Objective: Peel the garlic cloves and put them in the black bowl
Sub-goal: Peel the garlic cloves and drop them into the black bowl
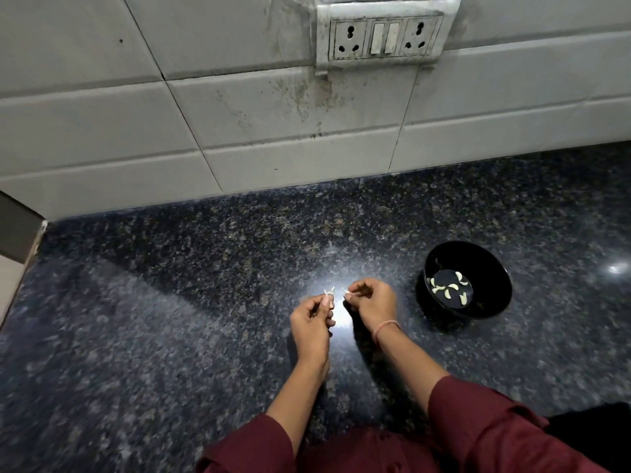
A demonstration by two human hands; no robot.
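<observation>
Below a stained white tiled wall point(239, 114) with a grey socket panel point(384, 37), a dark speckled granite table point(170, 302) carries a round black bowl point(495, 264) holding pale peeled garlic cloves point(450, 289). Just left of it, the left hand point(312, 324) has its grip pinched on a small garlic clove point(329, 294). The right hand point(372, 303) pinches a small whitish piece point(348, 295), clove or skin unclear.

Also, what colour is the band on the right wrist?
Pale pinkish-orange; the wrist band shows best in the head view.
</observation>
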